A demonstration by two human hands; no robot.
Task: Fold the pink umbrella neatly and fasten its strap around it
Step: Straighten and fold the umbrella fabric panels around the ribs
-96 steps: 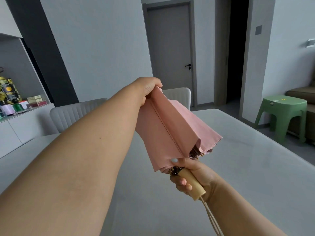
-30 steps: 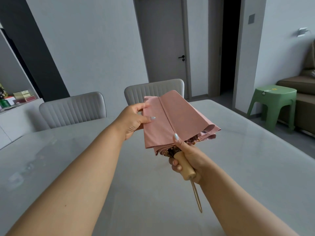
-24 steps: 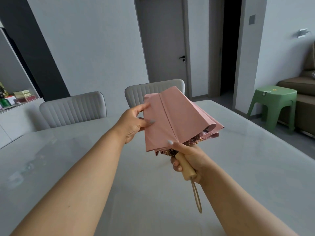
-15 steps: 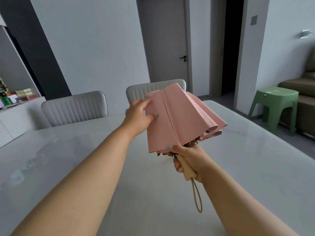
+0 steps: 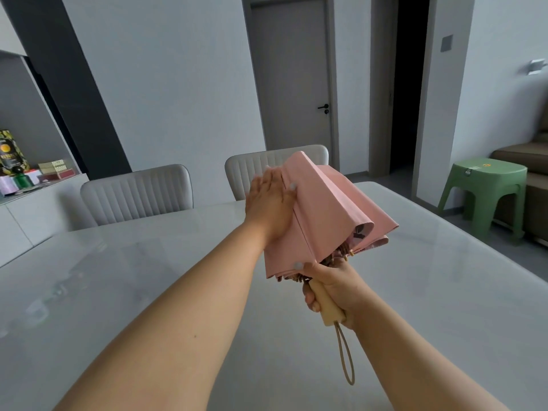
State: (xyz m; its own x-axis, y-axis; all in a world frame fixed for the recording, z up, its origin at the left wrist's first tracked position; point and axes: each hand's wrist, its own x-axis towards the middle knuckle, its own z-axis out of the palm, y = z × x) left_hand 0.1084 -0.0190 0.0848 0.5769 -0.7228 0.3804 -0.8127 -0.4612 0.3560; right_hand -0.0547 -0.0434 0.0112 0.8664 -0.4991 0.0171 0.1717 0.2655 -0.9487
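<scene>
Grip the handle (image 5: 326,304) firmly in your right hand (image 5: 335,284); let your flat, open left hand (image 5: 271,209) press the pink umbrella (image 5: 329,215) pleats evenly.

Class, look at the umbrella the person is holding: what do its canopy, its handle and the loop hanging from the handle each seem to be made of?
Canopy: thin woven fabric, matte pink, judging by its crisp folds and soft drape; a patterned underside shows at the hem.
Handle: pale and smooth, probably light wood, perhaps plastic; no grain is clear.
Loop: tan cord, likely braided or leather-like; it hangs limp in a narrow oval.
</scene>
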